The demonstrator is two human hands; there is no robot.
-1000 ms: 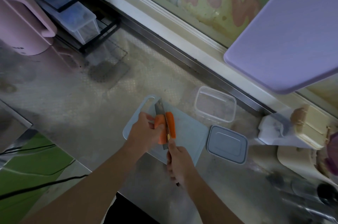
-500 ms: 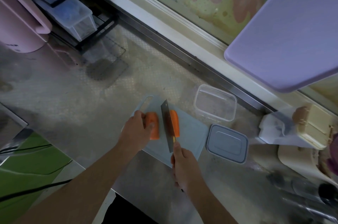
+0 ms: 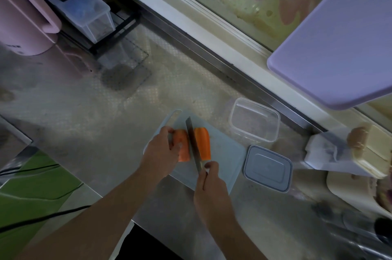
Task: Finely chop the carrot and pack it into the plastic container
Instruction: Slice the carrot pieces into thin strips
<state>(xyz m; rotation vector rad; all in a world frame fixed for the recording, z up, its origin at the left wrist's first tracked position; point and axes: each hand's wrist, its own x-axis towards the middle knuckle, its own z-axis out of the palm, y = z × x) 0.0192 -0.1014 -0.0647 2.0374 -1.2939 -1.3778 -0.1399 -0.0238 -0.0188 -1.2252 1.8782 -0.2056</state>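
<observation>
Two orange carrot halves lie lengthwise on a pale blue cutting board. The left carrot half is held by my left hand, whose fingers curl over its far end. The right carrot half lies free. Between the halves stands the knife, blade edge down on the board, with my right hand gripping its handle. A clear plastic container stands empty to the right of the board, and its grey-blue lid lies nearer to me.
A pink kettle and a black wire rack with clear boxes stand at the far left. A lilac board overhangs at the upper right. Cream containers crowd the right edge. A black cable runs at the lower left.
The knife has gone through the carrot lengthwise and the two halves have come apart. My left hand has drawn its half to the left.
</observation>
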